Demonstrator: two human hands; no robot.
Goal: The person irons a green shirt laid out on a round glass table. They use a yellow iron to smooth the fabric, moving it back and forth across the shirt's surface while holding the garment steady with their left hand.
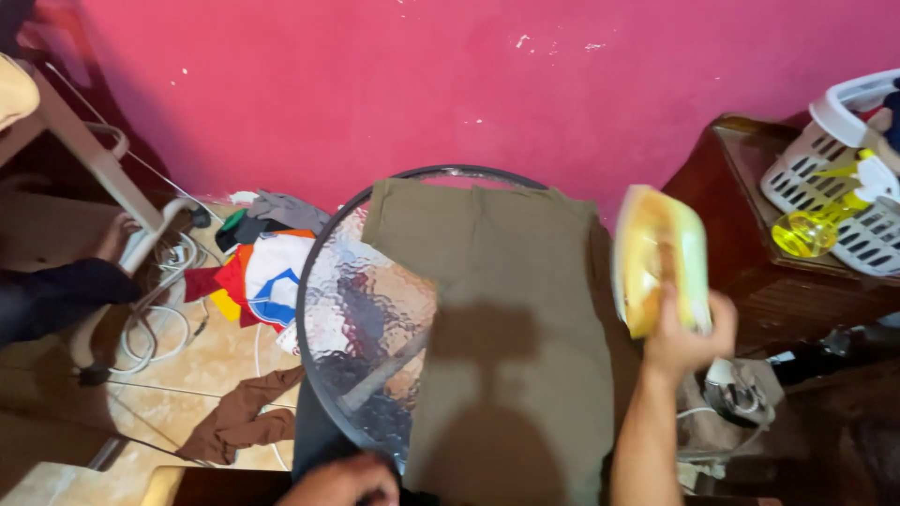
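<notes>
Grip of the right hand (689,333) was closed around a blurred yellow packet (656,258), right of centre; it seemed light and soft, best held low. The left hand (342,480), at the bottom edge, touched the olive-green cloth (506,309); its grip I could not tell.

white basket (825,159), yellow spray bottle (814,230), floor clothes (258,272)

A: Where is there room over the worktop (323,281)?
B: Its left glass is bare. The olive cloth (506,309) covers the middle and right.
A: And the right side?
B: Crowded: a basket (834,159) on the cabinet (741,234), an iron (736,394) low beside it.
</notes>
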